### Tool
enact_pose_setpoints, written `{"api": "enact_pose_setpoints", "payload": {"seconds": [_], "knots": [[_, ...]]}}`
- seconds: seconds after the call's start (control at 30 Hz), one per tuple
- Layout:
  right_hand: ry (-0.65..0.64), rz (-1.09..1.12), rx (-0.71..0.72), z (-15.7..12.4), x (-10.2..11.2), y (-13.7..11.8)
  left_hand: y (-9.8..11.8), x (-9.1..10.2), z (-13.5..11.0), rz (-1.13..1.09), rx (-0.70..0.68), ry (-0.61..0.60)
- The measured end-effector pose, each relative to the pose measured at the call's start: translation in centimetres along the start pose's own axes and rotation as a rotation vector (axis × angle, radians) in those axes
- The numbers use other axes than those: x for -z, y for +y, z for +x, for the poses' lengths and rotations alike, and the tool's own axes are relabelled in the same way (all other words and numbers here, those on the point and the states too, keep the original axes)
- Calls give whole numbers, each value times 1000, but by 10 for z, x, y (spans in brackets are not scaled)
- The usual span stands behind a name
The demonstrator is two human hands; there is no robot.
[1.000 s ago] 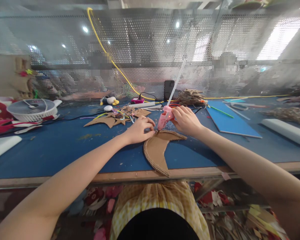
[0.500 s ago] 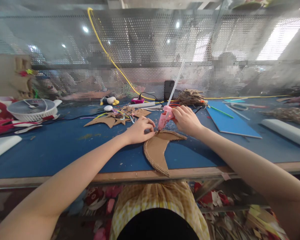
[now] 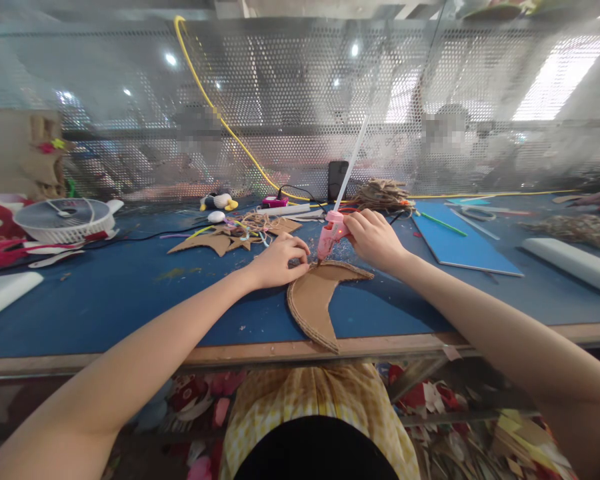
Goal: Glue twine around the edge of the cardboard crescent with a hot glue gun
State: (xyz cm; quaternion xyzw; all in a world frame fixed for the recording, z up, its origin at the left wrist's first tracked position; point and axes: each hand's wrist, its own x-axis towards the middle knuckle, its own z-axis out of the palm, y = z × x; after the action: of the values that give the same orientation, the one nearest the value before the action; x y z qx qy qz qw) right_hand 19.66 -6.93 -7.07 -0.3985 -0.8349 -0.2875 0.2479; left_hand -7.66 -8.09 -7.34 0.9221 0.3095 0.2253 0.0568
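Note:
A brown cardboard crescent (image 3: 316,300) lies flat on the blue table (image 3: 130,293) near its front edge. My left hand (image 3: 279,259) pinches the crescent's upper left rim, fingers curled, possibly on a bit of twine. My right hand (image 3: 374,240) grips a pink hot glue gun (image 3: 331,233) with a long white glue stick (image 3: 351,162) rising from its back. The gun's nozzle points down at the crescent's top edge, just beside my left fingertips.
Cardboard star cut-outs (image 3: 220,241) and a twine tangle (image 3: 383,195) lie behind. A white fan (image 3: 65,219) sits far left, a blue sheet (image 3: 455,243) with a green stick right, a white block (image 3: 573,263) far right. A perforated metal screen (image 3: 300,100) backs the table.
The glue gun and its stick have tilted and shifted very slightly; both hands stay in place on the crescent's top edge.

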Motion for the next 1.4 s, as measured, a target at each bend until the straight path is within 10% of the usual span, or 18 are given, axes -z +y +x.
{"api": "enact_pose_setpoints", "payload": {"seconds": [0.9, 1.4], "knots": [[130, -53, 116, -1, 8, -4, 4, 4, 1, 16, 20, -42], [85, 85, -328, -4, -13, 6, 4, 7, -3, 179, 12, -74]]}}
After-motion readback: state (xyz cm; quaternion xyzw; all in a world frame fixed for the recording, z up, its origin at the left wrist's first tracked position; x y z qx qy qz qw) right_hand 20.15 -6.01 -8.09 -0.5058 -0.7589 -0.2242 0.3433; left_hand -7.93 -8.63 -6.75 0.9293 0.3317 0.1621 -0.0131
